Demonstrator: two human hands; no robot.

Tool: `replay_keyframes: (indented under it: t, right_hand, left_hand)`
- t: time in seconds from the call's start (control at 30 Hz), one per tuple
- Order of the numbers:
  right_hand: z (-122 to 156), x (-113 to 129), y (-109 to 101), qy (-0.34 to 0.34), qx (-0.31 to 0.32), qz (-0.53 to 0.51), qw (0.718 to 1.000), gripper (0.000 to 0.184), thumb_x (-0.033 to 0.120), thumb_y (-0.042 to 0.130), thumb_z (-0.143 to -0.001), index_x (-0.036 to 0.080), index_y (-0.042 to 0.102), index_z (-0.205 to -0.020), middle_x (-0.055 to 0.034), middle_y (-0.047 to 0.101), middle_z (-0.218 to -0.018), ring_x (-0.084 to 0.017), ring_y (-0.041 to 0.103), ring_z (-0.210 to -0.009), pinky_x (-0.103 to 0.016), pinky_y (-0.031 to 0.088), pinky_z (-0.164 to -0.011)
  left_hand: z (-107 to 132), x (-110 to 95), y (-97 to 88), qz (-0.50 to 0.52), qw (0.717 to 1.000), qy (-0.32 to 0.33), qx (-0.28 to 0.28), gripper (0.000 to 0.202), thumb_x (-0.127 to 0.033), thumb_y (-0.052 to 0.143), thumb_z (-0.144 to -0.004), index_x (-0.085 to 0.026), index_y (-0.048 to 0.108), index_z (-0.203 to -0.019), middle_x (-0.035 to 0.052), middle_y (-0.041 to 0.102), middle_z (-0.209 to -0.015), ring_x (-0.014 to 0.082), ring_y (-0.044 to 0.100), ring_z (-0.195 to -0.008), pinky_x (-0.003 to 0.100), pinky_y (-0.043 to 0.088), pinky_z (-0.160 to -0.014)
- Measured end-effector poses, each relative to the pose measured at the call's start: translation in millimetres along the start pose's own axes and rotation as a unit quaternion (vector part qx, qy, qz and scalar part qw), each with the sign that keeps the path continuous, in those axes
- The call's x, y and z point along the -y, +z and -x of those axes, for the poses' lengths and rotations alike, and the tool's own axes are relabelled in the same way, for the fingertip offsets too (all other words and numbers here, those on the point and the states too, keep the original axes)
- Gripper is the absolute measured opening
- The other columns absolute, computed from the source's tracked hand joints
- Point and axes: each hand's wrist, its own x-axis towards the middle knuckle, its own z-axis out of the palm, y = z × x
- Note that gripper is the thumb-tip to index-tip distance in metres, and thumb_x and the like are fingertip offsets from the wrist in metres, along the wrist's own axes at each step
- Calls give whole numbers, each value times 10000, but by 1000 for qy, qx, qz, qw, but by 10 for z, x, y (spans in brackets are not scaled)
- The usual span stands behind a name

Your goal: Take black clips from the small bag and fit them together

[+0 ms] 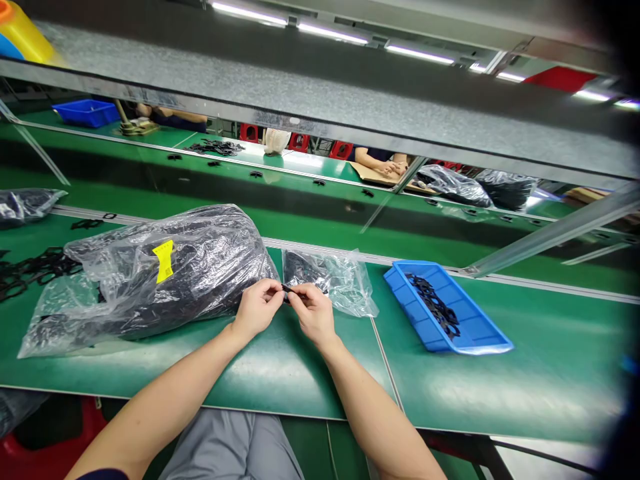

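Note:
My left hand [259,305] and my right hand [313,313] meet over the green table, both closed in a pinch on one small black part [286,291]. Most of that part is hidden by my fingers, so its exact kind does not show. Left of my hands lies a large clear plastic bag [200,267] full of black parts, with a yellow label [164,260] on it. Just behind my right hand is a smaller clear bag [345,280] holding black pieces. A blue tray [480,327] to the right contains several black parts [434,303].
Loose black frames [35,270] lie at the far left. A metal rail runs along the table's back edge, and a slanted metal post [550,223] rises at right. Overhead hangs a grey shelf [300,100]. Across the line, a co-worker's hands [393,167] rest near cardboard.

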Motion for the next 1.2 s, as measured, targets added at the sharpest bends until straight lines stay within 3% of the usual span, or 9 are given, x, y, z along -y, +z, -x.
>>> replay_keyframes:
  t: [0.27,0.5,0.73,0.9,1.1,1.2]
  right_hand:
    - [-9,-12,-24,-18,13,20,1000,88,276,594,-856,226,661,-882,-40,634,-843,-168,632,-754,-291,547,-660]
    - [-8,-30,-23,-15,13,15,1000,79,263,590,-857,230,658,-879,-35,625,-845,-165,630,-745,-294,540,-658]
    - [-12,-12,-32,-9,15,14,1000,87,283,595,-853,229,661,-871,-40,632,-851,-172,631,-757,-297,539,-662]
    - [-17,-8,-21,39,16,-45,998,130,341,604,-847,223,656,-861,-35,632,-849,-161,632,-705,-291,546,-642]
    - [-33,-2,-32,71,29,-50,996,153,352,629,-823,211,653,-878,-22,644,-817,-146,615,-668,-277,528,-624]
    - [-47,22,-36,96,43,-51,993,199,370,646,-799,200,661,-900,-18,651,-759,-130,583,-591,-259,499,-544]
  left_hand:
    - [7,32,13,57,998,-39,11,85,-246,609,-783,-170,599,-819,10,632,-735,127,614,-649,223,509,-607]
    - [15,39,3,-4,1000,21,10,74,-239,566,-826,-181,612,-831,25,639,-803,131,614,-703,235,512,-659]
    - [-6,65,12,75,995,-51,26,95,-259,607,-793,-173,608,-833,17,638,-769,134,624,-690,251,534,-656]
    - [-42,7,14,198,972,-127,29,205,-265,668,-735,-157,616,-901,15,627,-761,133,623,-691,246,531,-606]
    - [-65,-38,-17,195,971,-135,38,153,-263,674,-721,-143,668,-817,22,654,-722,125,610,-652,231,502,-591]
    - [-60,-43,-23,168,978,-115,48,136,-255,671,-722,-140,675,-794,19,639,-717,115,592,-633,220,485,-567]
